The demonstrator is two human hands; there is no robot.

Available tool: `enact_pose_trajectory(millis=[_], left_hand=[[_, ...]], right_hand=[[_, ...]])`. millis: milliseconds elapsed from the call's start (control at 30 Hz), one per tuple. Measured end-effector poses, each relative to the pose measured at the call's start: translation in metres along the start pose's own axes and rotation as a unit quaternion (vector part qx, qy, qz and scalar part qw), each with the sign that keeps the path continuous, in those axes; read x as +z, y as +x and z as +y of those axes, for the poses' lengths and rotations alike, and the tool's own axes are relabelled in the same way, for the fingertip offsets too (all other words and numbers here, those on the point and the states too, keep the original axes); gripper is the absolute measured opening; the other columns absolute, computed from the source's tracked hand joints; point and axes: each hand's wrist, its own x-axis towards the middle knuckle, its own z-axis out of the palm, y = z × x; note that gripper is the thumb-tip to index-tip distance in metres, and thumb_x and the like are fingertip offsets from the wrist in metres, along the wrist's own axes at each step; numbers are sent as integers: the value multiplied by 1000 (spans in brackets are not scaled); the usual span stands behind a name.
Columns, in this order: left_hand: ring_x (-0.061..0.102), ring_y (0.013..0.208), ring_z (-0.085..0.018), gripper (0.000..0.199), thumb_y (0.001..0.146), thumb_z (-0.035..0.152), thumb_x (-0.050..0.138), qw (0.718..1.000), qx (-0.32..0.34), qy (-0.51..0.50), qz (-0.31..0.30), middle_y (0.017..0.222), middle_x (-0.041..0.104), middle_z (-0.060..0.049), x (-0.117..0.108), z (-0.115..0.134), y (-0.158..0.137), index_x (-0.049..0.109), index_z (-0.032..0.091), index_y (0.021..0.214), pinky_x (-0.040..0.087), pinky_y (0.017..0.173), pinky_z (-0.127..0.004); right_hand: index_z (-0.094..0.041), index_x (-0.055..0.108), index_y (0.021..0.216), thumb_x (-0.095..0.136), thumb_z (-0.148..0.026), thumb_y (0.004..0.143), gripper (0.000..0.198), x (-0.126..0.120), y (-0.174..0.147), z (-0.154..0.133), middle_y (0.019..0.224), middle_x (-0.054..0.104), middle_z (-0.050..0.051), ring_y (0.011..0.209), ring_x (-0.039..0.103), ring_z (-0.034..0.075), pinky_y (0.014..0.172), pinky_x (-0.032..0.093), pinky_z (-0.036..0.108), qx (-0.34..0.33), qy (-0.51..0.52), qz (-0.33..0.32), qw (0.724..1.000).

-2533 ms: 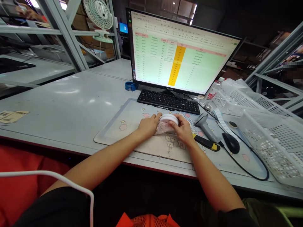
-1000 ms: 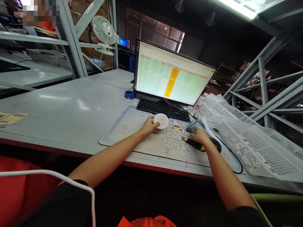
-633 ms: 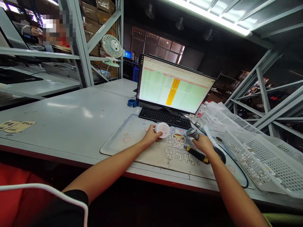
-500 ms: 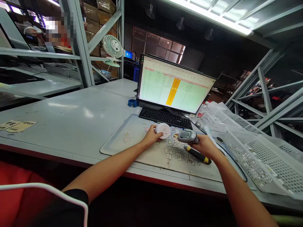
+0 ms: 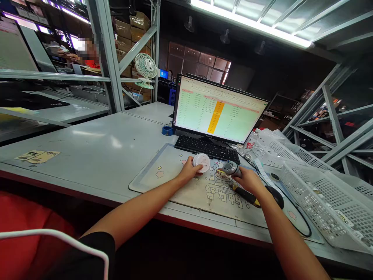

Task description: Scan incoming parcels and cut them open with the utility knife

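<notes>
Fingers, left: left hand point(image 5: 189, 171) grips the round white plastic case point(image 5: 201, 162) by its edge, tilting its flat face up off the printed cartoon desk mat point(image 5: 163, 177).
Fingers, right: right hand point(image 5: 247, 181) is clenched around the handle of the grey handheld barcode scanner point(image 5: 230, 168), head aimed left at the case.
Case position: near the mat's middle, just in front of the black keyboard point(image 5: 207, 147), close to the scanner head but apart from it.
Step in hand: judged as lining scanner and case up for a scan; 2 hands, 1 item each.
Next move calls for: the scanner's window squared to whatever code sits on the case face; I cannot tell where that code is.
Edges: yellow-and-black utility knife point(image 5: 245, 195) lies under the right wrist; black mouse point(image 5: 275, 196) and its cable sit just right.
Tight side: white perforated plastic baskets point(image 5: 320, 194) crowd the right.
Open room: bare grey worktop point(image 5: 87, 144) stretches left; monitor point(image 5: 218, 111) closes off the back.
</notes>
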Motion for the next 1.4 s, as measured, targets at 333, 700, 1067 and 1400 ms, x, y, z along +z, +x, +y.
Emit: enact_pose_trajectory(millis=[333,700,1067,1400], left_hand=[[63,112,-30,55,70,29,85,994,101,30,38,118,58,-10,0,10,-12,45,23,108,68,67,-40],[44,155,-33,72,92,32,72,888,365,247,-129,173,34,-18,-6,12,-30,43,28,158,38,127,-51],[46,153,-36,69,99,73,55,866,394,240,-193,163,49,-17,-4,9,-37,57,28,152,37,127,-53],[68,108,-26,55,100,67,54,973,194,124,-5,123,72,-11,7,16,-21,69,20,123,55,97,-37]], right_hand=[[-11,65,134,62,-45,102,47,22,18,26,129,71,24,123,69,37,101,52,43,121,-15,-2,993],[-25,59,142,81,-70,80,80,50,24,-107,128,71,12,108,71,29,82,63,42,-126,647,-91,746],[-25,65,130,88,-64,78,70,61,4,-98,120,70,7,113,69,27,98,59,42,-165,719,-198,646],[-23,48,156,84,-22,72,92,75,9,-97,160,50,17,151,46,37,129,34,60,-294,464,92,830]])
